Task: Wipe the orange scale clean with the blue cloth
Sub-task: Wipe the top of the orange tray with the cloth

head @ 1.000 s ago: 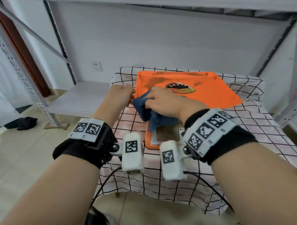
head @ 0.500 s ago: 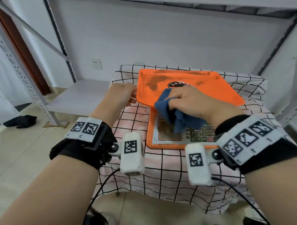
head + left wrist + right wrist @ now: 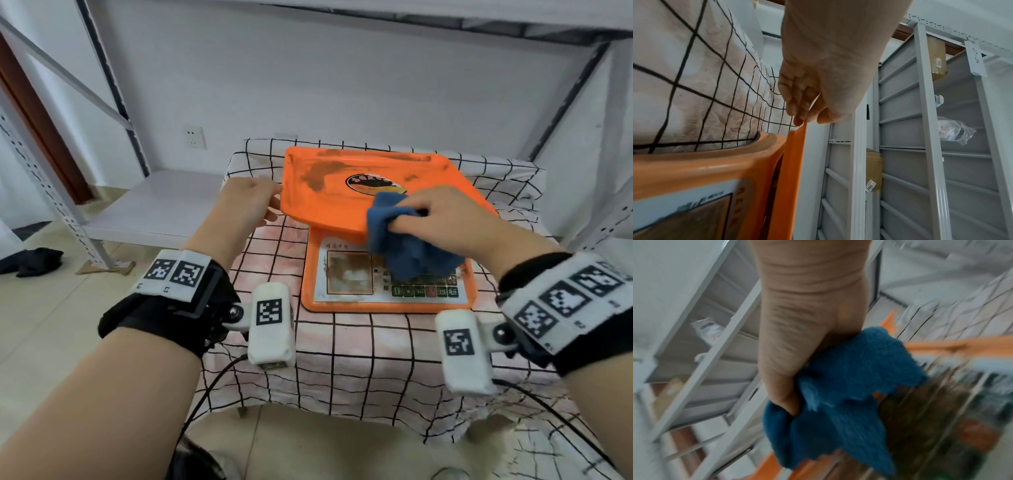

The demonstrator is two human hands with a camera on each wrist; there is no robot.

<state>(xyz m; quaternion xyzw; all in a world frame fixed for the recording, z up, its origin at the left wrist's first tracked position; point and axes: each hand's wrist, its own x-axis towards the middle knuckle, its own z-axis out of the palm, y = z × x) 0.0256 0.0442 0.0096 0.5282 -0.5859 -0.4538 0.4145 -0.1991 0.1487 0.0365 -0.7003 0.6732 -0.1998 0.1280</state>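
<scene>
The orange scale (image 3: 329,209) stands on a checked tablecloth, its platter smeared with brown stains. Its front panel (image 3: 349,277) has a dirty display and keys. My right hand (image 3: 404,219) grips the bunched blue cloth (image 3: 407,253) against the platter's front rim and the right part of the panel. The right wrist view is blurred; it shows the right hand (image 3: 793,399) with the blue cloth (image 3: 849,382) over the panel. My left hand (image 3: 274,204) holds the platter's left rim; in the left wrist view the left hand (image 3: 807,121) pinches the rim of the scale (image 3: 795,154) between thumb and fingers.
The checked tablecloth (image 3: 359,363) drapes over a small table. A grey shelf board (image 3: 154,205) and metal rack posts (image 3: 113,96) stand to the left, another post (image 3: 616,192) to the right. A dark rag (image 3: 30,260) lies on the floor. Cables hang from my wrists.
My right hand has swept the blue cloth rightward from the panel's left side to its right side, which uncovers the display. My left hand has stayed at the platter's left rim.
</scene>
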